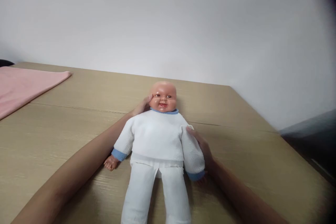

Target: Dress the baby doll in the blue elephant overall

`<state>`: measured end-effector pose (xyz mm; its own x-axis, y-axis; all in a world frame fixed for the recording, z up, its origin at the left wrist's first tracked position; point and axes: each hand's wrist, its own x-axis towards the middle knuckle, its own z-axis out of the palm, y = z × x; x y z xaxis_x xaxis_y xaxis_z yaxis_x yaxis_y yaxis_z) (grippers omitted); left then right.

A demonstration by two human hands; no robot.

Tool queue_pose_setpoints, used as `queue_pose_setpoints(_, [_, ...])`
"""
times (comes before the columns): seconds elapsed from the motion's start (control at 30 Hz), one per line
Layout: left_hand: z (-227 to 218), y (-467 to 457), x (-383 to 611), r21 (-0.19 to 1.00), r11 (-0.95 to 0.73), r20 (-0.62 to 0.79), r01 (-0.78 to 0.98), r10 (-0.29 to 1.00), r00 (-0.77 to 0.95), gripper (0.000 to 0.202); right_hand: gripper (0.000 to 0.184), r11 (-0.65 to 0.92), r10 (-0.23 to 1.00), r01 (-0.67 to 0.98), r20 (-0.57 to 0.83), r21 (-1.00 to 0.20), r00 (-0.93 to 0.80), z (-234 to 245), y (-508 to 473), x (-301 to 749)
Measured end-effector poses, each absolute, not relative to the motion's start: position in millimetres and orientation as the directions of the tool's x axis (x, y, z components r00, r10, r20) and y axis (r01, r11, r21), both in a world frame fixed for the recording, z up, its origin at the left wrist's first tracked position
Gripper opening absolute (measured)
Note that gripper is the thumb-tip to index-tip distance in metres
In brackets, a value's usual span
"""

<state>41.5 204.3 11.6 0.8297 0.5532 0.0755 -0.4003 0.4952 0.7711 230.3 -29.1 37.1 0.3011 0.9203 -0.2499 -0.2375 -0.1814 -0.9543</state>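
A baby doll (154,140) in a white fleece top with blue cuffs and white trousers lies face up on the wooden table (65,119), head towards the wall. My left hand (141,106) reaches under the doll's head and neck; most of its fingers are hidden behind the head. My right hand (202,145) rests against the doll's arm and side, its fingers curled along the white sleeve and partly hidden under it.
A pink cloth (21,85) lies flat at the far left of the table. A plain white wall (168,28) runs just behind the table. The table's right edge falls off to a dark floor (312,143).
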Motion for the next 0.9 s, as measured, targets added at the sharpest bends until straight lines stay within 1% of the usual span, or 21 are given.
queue_pose_setpoints(0.03, [9.6, 206.7, 41.6, 0.772, 0.503, 0.067, -0.387, 0.542, 0.838, 0.067, 0.042, -0.234, 0.903, -0.293, -0.32, -0.927, 0.289, 36.7, -28.7, 230.8])
queue_pose_setpoints(0.07, [7.9, 208.6, 41.0, 0.776, 0.51, 0.056, -0.371, 0.53, 0.846, 0.068, 0.042, -0.269, 0.892, -0.323, -0.361, -0.907, 0.271, 36.4, -28.0, 231.3])
queue_pose_setpoints(0.13, [5.5, 211.2, 38.1, 0.789, 0.51, 0.037, -0.343, 0.517, 0.855, 0.07, 0.043, -0.278, 0.897, -0.313, -0.362, -0.908, 0.253, 35.2, -26.2, 232.3])
queue_pose_setpoints(0.2, [4.5, 212.5, 34.8, 0.796, 0.506, 0.031, -0.332, 0.514, 0.857, 0.069, 0.043, -0.242, 0.914, -0.274, -0.314, -0.931, 0.257, 33.4, -24.3, 233.6])
queue_pose_setpoints(0.23, [4.4, 212.9, 33.4, 0.795, 0.509, 0.03, -0.33, 0.51, 0.859, 0.067, 0.046, -0.21, 0.925, -0.248, -0.274, -0.946, 0.264, 32.4, -23.8, 234.2])
queue_pose_setpoints(0.33, [4.7, 213.4, 31.2, 0.779, 0.54, 0.018, -0.319, 0.489, 0.872, 0.063, 0.067, -0.115, 0.949, -0.148, -0.152, -0.982, 0.275, 30.6, -24.6, 235.5])
queue_pose_setpoints(0.4, [5.0, 212.9, 30.6, 0.767, 0.565, -0.001, -0.303, 0.474, 0.881, 0.064, 0.072, -0.091, 0.949, -0.074, -0.109, -0.993, 0.295, 30.3, -27.0, 235.7])
queue_pose_setpoints(0.53, [6.3, 210.3, 29.2, 0.75, 0.601, -0.022, -0.274, 0.437, 0.899, 0.064, 0.059, -0.079, 0.927, 0.093, -0.039, -0.993, 0.373, 28.9, -31.1, 238.2])
queue_pose_setpoints(0.67, [6.4, 207.8, 27.1, 0.747, 0.618, -0.025, -0.245, 0.395, 0.919, 0.065, 0.047, -0.035, 0.92, 0.217, 0.053, -0.975, 0.389, 26.5, -30.3, 243.6])
queue_pose_setpoints(0.8, [3.2, 207.9, 28.0, 0.753, 0.616, -0.044, -0.233, 0.4, 0.916, 0.066, 0.05, -0.039, 0.925, 0.251, 0.06, -0.967, 0.376, 27.3, -28.7, 245.6])
queue_pose_setpoints(0.9, [-2.6, 210.8, 32.4, 0.747, 0.577, 0.017, -0.332, 0.482, 0.876, 0.061, 0.051, -0.047, 0.925, 0.27, 0.06, -0.962, 0.374, 27.3, -28.4, 245.6])
